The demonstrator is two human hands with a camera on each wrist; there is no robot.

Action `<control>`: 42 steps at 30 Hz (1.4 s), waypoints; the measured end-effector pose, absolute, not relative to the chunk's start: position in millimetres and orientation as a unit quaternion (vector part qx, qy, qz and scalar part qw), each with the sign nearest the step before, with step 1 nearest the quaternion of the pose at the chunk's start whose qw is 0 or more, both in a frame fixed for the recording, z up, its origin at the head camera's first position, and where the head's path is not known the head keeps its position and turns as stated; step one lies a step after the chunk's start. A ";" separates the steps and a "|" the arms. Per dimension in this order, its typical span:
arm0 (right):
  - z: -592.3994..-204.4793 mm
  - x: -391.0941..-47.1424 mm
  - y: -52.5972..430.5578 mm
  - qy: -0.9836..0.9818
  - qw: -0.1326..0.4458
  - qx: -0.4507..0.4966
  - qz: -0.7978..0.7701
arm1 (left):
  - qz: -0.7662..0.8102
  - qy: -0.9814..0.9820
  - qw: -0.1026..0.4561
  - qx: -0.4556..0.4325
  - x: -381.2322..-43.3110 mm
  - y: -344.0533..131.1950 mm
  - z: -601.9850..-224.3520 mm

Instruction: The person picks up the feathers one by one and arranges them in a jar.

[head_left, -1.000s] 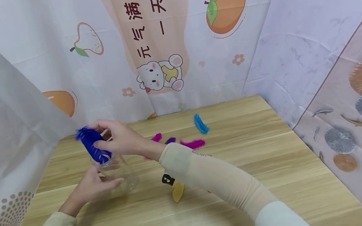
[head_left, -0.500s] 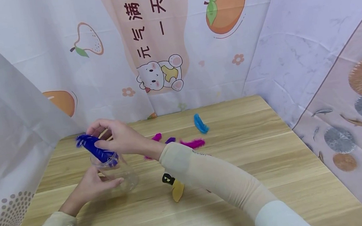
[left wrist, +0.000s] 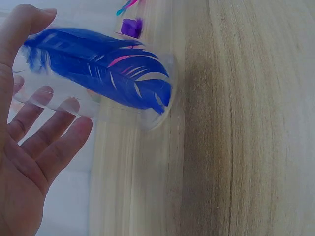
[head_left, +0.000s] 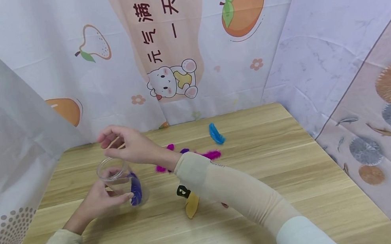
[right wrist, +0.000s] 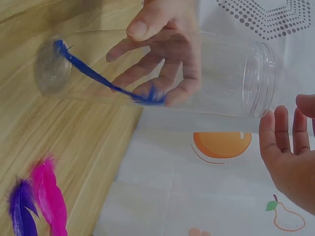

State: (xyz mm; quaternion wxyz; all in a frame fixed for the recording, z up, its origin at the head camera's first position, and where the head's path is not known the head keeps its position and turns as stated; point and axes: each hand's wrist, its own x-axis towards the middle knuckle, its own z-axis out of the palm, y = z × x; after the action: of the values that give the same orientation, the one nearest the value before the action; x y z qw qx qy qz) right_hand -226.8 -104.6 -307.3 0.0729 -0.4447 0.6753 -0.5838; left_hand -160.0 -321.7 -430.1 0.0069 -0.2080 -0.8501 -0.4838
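Note:
A clear jar (head_left: 116, 182) stands on the wooden table at the left, its round mouth at the top. My left hand (head_left: 98, 200) grips it from the side, thumb and fingers around its wall. Inside lies a dark blue feather (left wrist: 98, 64), leaning against the wall and reaching the bottom, as the right wrist view also shows. Just above the mouth hovers my right hand (head_left: 130, 146), fingers loosely bent, holding nothing. In the right wrist view its fingertips are close to the rim; whether they touch it I cannot tell.
Magenta feathers (head_left: 211, 155) and a purple feather (head_left: 184, 151) lie behind my right forearm. A light blue feather (head_left: 216, 134) lies farther back, a yellow feather (head_left: 192, 208) nearer. A small dark red piece (head_left: 225, 205) peeks out beside the sleeve. Printed curtains (head_left: 113, 91) border the table.
The dark blue feather has left my right hand and slid down into the jar. That hand has risen slightly, now holding nothing. My left hand keeps its grip on the jar.

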 end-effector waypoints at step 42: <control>-385.2 -288.1 -63.9 0.877 0.027 -0.448 -0.173 | -0.502 -0.840 0.000 -0.206 -158.8 -320.6 -430.8</control>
State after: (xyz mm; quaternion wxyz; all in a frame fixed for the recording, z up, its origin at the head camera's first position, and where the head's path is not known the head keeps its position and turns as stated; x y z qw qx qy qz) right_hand -288.1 -63.9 -385.2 0.0267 -0.4476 0.8770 -0.1728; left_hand -158.8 -320.6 -430.8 0.0002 -0.2062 -0.8400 -0.5019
